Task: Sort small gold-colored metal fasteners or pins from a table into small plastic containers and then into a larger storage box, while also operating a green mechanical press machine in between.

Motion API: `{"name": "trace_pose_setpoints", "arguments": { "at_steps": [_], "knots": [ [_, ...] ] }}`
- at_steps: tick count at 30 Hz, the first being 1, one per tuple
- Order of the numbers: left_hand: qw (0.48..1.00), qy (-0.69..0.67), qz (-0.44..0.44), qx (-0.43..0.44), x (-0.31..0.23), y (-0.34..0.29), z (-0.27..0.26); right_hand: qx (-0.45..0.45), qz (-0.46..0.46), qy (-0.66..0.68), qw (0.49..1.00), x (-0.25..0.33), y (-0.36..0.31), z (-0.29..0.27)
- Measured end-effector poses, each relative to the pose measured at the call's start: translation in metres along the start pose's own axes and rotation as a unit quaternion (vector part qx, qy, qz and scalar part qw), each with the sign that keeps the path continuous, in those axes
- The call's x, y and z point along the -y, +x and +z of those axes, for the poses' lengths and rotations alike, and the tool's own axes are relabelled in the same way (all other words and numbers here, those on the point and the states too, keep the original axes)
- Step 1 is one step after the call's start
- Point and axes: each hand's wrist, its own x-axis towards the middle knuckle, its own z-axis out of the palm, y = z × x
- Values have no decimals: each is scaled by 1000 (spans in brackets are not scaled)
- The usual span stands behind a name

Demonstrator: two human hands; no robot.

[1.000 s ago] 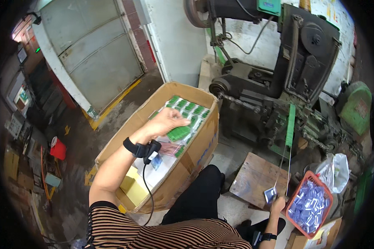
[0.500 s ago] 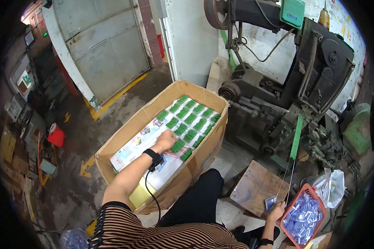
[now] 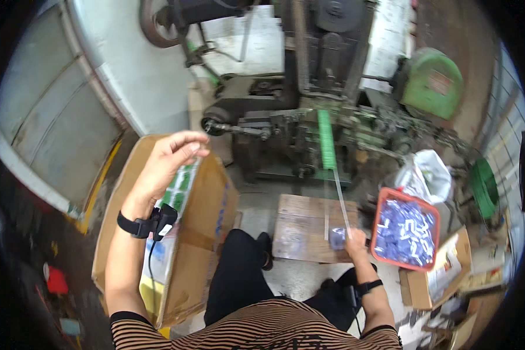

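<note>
My left hand is raised above an open cardboard box that holds rows of green and white flat packs. Its fingers and thumb are drawn together in a pinch, and something thin and pale may sit at the fingertips; I cannot tell for sure. A black wrist strap with a small device and cable is on that arm. My right hand rests low on a wooden board and grips a small bluish clear packet. A thin strip runs from the machine down to that packet.
A dark and green machine stands in front, with a flywheel at the upper left. A red basket of bluish packets sits to the right of the board, with a white plastic bag behind it and cardboard pieces beside it. A metal door is at the left.
My left hand has lifted out of the cardboard box and now hangs above it. The view has swung right toward the machine. My right hand stays on the board with the packet.
</note>
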Motion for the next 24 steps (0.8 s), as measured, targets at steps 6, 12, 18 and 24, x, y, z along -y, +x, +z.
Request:
{"name": "trace_pose_setpoints", "arguments": {
  "at_steps": [6,12,18,24],
  "knots": [
    [972,-183,11,145,-27,41,147,-212,229,418,853,-17,26,-76],
    [910,-358,-130,166,83,35,254,-33,68,709,701,54,61,-167],
    [861,-482,-156,-36,145,21,275,0,29,457,889,60,123,-160],
    [820,-404,-387,117,182,-20,293,-22,-11,212,977,43,195,-139]
  ]
}}
